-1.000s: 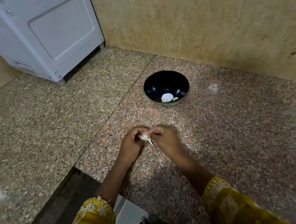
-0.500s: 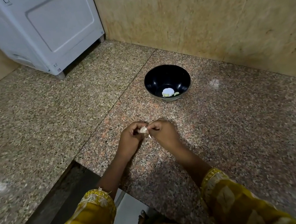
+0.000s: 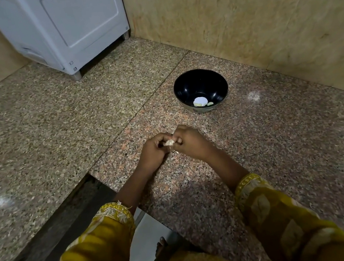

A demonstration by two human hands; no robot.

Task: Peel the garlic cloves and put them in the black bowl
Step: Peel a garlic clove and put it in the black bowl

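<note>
Left grip and right grip are pinching one clove, peeling it over the worktop; next, the bared clove is probably going into the bowl.

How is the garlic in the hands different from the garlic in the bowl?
The garlic clove is pinched between the left hand and right hand; the garlic pieces in the black bowl lie loose at its bottom. The held clove seems to have papery skin on; the bowl pieces look bare and yellowish. Both are small and pale.
</note>
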